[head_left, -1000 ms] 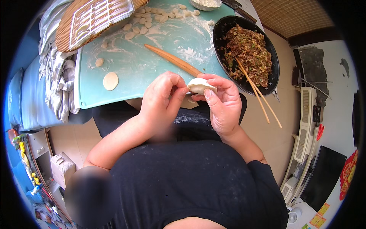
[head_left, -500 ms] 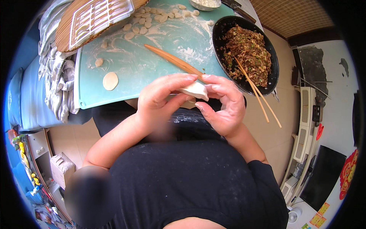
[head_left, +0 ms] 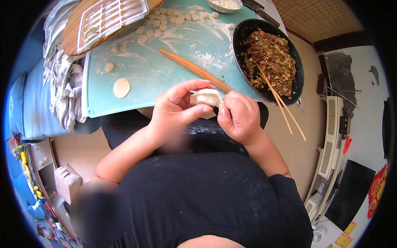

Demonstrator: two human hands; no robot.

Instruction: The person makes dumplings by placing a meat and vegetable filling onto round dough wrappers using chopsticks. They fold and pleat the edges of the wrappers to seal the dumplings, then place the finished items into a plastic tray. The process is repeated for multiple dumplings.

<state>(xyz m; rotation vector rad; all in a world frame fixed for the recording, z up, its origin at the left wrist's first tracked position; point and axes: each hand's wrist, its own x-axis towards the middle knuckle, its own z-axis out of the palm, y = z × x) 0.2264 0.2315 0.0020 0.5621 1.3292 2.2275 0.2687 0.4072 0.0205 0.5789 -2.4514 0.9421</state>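
A pale folded dumpling is held between my two hands over the near edge of the board. My left hand grips its left side, fingers above and thumb below. With fingers curled in, my right hand pinches the dumpling's right end between thumb and forefinger. Just beyond my hands lies a wooden rolling pin, slanting across the floured green board. To the right, a black pan holds minced filling, with a pair of chopsticks resting in it.
One rolled wrapper and a small dough piece lie on the board's left. Several dough pieces sit at the back near a flour bowl. A divided plastic tray rests on a round woven mat at back left.
My right hand has gone from spread fingers to a closed pinch on the dumpling's right end. The dumpling has turned, showing more of its side. The whole view has shifted slightly.
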